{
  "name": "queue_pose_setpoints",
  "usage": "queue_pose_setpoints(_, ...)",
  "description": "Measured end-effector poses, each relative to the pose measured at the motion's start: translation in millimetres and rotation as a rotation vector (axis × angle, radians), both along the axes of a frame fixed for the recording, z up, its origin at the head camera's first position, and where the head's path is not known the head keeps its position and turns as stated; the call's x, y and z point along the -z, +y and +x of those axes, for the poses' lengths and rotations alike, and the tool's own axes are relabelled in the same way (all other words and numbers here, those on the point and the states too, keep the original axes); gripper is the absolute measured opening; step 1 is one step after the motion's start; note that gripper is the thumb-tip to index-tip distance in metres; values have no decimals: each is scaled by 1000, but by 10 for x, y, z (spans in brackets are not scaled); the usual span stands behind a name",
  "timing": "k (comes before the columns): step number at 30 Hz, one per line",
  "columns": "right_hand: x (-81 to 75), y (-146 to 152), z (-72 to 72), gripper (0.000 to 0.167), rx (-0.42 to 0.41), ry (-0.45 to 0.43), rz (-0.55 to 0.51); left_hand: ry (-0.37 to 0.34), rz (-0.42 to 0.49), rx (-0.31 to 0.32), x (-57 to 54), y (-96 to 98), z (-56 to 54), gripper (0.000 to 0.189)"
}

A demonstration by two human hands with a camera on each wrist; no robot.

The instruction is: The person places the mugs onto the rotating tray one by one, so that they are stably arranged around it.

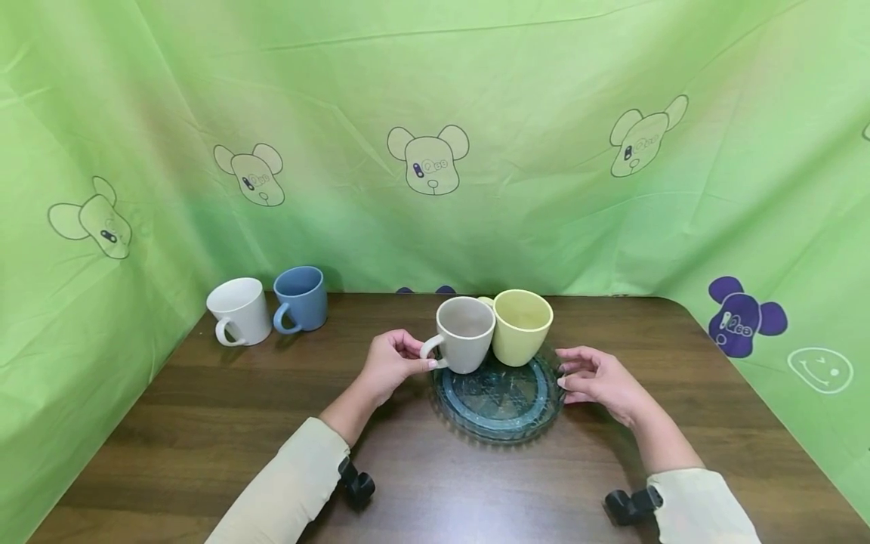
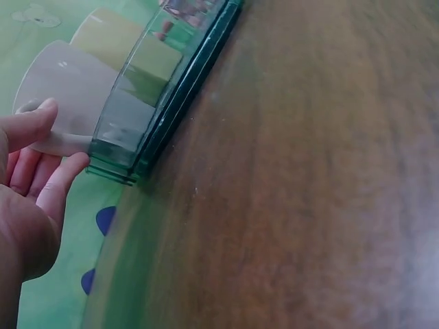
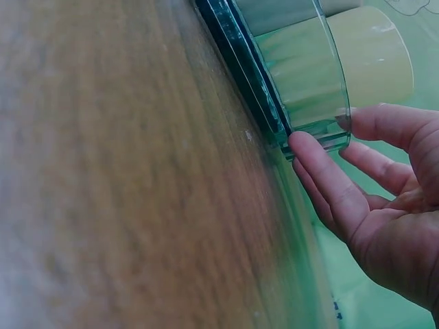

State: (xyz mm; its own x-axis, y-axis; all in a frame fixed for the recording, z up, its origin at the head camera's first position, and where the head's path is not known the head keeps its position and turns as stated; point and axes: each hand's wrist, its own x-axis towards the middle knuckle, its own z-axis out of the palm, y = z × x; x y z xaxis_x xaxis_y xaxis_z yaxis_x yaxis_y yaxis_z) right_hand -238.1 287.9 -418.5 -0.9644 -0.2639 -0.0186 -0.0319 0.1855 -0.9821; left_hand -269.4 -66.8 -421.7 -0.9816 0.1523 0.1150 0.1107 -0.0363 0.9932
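A beige mug [image 1: 466,333] is at the back left of a round green glass plate [image 1: 501,412]; whether it rests on the plate I cannot tell. My left hand [image 1: 418,361] pinches its handle [image 2: 58,142] between thumb and fingers. Right beside it, a pale yellow mug [image 1: 522,326] stands on the plate. In the left wrist view both mugs [image 2: 68,89] [image 2: 113,38] show behind the plate's rim [image 2: 175,89]. My right hand [image 1: 567,374] lies at the plate's right side, its relaxed fingers [image 3: 319,171] touching the rim [image 3: 302,103], with the yellow mug [image 3: 370,62] beyond.
A white mug [image 1: 239,310] and a blue mug [image 1: 300,298] stand at the back left of the brown wooden table [image 1: 204,423]. Green cloth with bear prints [image 1: 435,113] hangs behind and along both sides.
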Motion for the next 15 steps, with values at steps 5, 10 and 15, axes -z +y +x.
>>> queue_pose_setpoints(5, -12, -8, 21, 61, -2, -6, 4, 0, 1, 2, -6, 2, -24, 22)
queue_pose_setpoints(10, -10, -16, 43, 60, -2, -13, 4, 13, -9, -8, 13, 4, -81, 21)
queue_pose_setpoints(15, -13, -22, 46, 59, -11, -18, 0, 34, -1, -1, 16, 11, -129, 21)
